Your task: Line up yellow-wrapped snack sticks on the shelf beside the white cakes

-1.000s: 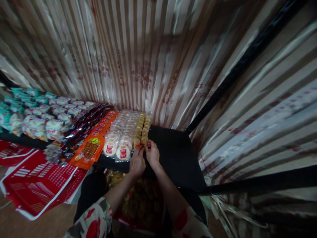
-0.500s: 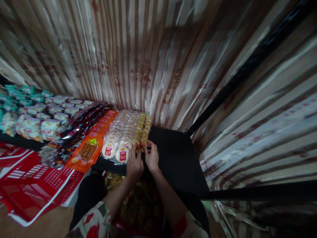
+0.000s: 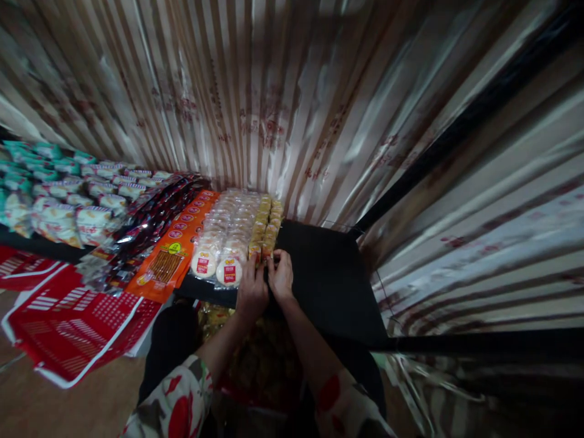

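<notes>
Two narrow rows of small gold-wrapped snack packets [image 3: 264,220] lie along the black shelf top. At the near end of these rows, my left hand [image 3: 252,291] has its fingers closed on the front packet of the left row. My right hand [image 3: 280,277] pinches the front packet of the right row, close beside the left hand. The fingers partly hide both front packets. Just left of my left hand lie overlapping rows of round white crackers [image 3: 229,270] in clear wrappers with red labels.
Orange snack bags [image 3: 166,267], dark shiny packets [image 3: 150,219], white packets [image 3: 93,225] and green packets [image 3: 45,152] line the left. Red baskets [image 3: 84,331] stand below. A box of gold packets [image 3: 214,319] sits under my arms. Black shelf surface [image 3: 328,274] extends right; a striped curtain [image 3: 292,109] hangs behind.
The view has shifted slightly, so the shelf goods appear a little higher and further right. Both hands stay at the front of the gold packet rows.
</notes>
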A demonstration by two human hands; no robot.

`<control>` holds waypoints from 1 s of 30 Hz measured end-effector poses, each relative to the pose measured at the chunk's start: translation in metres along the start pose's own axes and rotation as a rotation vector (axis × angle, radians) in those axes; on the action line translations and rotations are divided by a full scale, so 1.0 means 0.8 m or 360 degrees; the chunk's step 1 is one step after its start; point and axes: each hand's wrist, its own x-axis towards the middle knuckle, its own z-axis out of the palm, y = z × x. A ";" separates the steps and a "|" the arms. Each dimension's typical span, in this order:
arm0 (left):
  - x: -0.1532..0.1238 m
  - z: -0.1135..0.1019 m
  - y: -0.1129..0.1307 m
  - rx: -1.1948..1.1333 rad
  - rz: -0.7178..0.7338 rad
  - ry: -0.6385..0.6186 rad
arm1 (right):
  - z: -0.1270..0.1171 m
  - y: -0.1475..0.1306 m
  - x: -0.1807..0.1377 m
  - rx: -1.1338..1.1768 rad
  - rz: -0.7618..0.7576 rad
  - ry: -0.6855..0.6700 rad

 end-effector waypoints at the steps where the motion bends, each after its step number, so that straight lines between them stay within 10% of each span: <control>1: -0.001 0.000 0.000 0.0002 0.0006 -0.0019 | 0.000 0.000 0.001 -0.0002 -0.0003 -0.0002; 18: -0.051 -0.039 0.012 -0.0198 -0.0161 -0.0144 | -0.053 -0.037 -0.110 0.0367 0.0104 0.0000; 30: -0.173 -0.051 -0.002 0.0041 -0.1310 -0.0968 | -0.013 0.040 -0.237 -0.0226 0.0265 -0.0904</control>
